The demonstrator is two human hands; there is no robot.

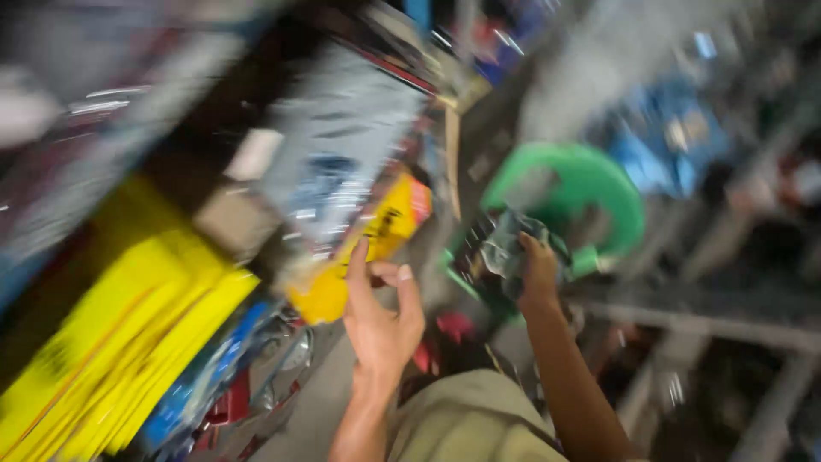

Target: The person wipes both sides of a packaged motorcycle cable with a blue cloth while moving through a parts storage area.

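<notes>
Everything is smeared by motion, but the right hand (539, 272) is out front, fingers curled tight around a crumpled grey packet (511, 244), shiny and creased, with a dark patterned edge on its left side. That packet sits just in front of a round green plastic stool (599, 192), overlapping its near rim. The left hand (382, 316) is raised, palm showing, fingers spread loosely and half bent, holding nothing; its fingertips (361, 250) reach the lower edge of a yellow packet (376, 244), though contact is too blurred to call. A yellow stack (120, 342) fills the lower left corner.
</notes>
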